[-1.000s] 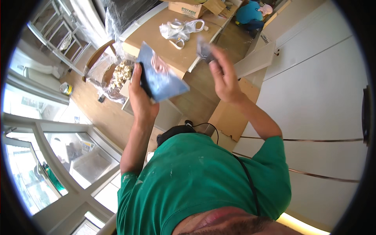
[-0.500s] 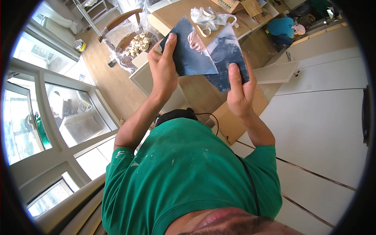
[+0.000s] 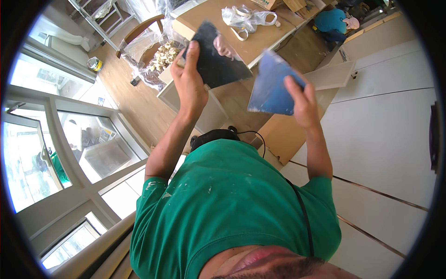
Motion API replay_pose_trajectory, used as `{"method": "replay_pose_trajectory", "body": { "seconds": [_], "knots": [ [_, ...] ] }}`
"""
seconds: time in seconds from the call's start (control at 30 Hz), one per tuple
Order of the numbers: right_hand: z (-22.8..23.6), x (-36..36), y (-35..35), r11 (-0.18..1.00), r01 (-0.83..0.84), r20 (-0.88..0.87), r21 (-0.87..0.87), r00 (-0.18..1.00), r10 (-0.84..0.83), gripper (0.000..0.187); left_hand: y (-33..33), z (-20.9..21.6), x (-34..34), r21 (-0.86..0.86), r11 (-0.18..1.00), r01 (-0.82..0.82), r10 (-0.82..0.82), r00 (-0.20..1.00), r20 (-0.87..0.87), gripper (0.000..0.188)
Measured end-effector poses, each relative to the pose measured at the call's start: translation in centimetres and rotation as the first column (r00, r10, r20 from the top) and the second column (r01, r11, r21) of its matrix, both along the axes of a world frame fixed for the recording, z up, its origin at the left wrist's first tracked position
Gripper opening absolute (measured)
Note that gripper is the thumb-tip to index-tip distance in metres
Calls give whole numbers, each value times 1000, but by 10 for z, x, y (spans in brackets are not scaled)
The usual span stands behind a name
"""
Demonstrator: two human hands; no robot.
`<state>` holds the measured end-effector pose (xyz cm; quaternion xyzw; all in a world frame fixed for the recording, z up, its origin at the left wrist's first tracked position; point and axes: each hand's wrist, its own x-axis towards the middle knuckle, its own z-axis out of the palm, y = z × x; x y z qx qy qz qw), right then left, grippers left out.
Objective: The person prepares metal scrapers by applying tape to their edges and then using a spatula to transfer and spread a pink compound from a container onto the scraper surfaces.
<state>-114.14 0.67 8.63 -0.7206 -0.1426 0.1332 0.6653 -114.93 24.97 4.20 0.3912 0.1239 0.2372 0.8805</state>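
Note:
My left hand (image 3: 189,86) grips a flat, dark putty spreader (image 3: 209,65) by its left side, thumb on top. A lump of pinkish putty (image 3: 224,47) sits near that spreader's upper right edge. To the right, my right hand (image 3: 304,100) holds a second spreader (image 3: 272,86), bluish and slightly blurred, with whitish smears on its surface. A gap separates the two spreaders. Both are held in the air in front of my chest, and the fingers beneath them are mostly hidden.
Beyond my hands stands a brown-topped table (image 3: 197,21) with a clear plastic bag (image 3: 244,18) and tape rolls on it. A plastic-covered chair (image 3: 141,25) carries pale pieces (image 3: 163,56). A can (image 3: 95,64) and a ladder (image 3: 104,23) are at left, a person in blue (image 3: 331,21) far right, white panels (image 3: 381,125) nearer.
The right spreader has come away from the left one, moving right and toward me, and has turned. The left spreader now looks darker, with a smaller patch of putty showing.

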Motion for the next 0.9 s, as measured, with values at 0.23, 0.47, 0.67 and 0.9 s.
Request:
{"method": "replay_pose_trajectory", "body": {
  "seconds": [0.23, 0.47, 0.67, 0.9],
  "knots": [
    [-53, 9, 36, 686, 447, -134, 573, 878, -460, 27, -15, -4, -6, 419, 898, -132, 143, 990, 7, 29],
    [-57, 18, 45, 694, 409, -98, 593, 892, -441, 25, -25, 0, -18, 717, 697, -8, -47, 997, 56, 41],
    [-36, 22, 29, 609, 369, -189, 702, 921, -340, 38, -17, -14, -33, 751, 640, 159, -173, 983, -61, 41],
    [-4, -8, 26, 925, -212, 790, 316, 599, -133, 33, 8, -2, -15, -131, 821, 556, -568, 818, -86, 42]
  ]
}}
